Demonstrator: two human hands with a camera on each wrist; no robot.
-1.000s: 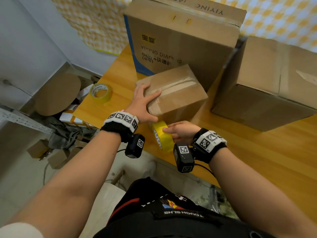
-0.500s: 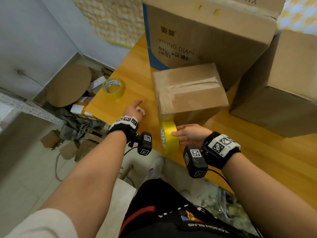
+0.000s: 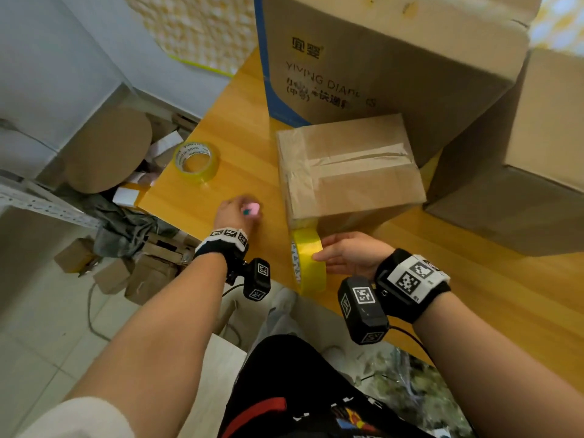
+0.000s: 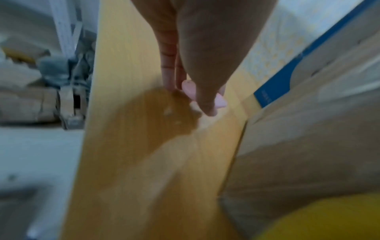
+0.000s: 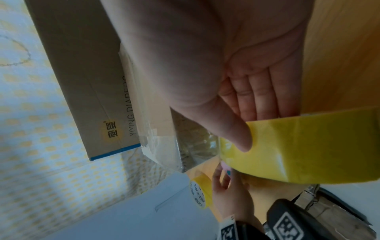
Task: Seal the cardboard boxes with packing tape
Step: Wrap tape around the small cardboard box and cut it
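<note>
A small cardboard box [image 3: 347, 172] stands on the wooden table [image 3: 246, 128], with clear tape across its top. My right hand [image 3: 328, 257] holds a yellow tape roll [image 3: 308, 267] upright at the box's near left corner. The thumb lies on the roll's outer face [image 5: 308, 146], and a strip of tape runs from the roll up to the box. Left of the box, my left hand [image 3: 243, 210] is down on the table. Its fingertips [image 4: 207, 107] pinch a small pink tool [image 3: 251, 209] with a teal spot.
A second, paler tape roll [image 3: 196, 161] lies flat near the table's left edge. A tall printed carton [image 3: 379, 58] stands right behind the small box, and another large box [image 3: 521, 184] is to the right. Cardboard scraps and clutter [image 3: 126, 241] cover the floor at left.
My left hand has come off the top of the small box and dropped left to the table, onto the pink tool. My right hand still holds the yellow roll at the box corner.
</note>
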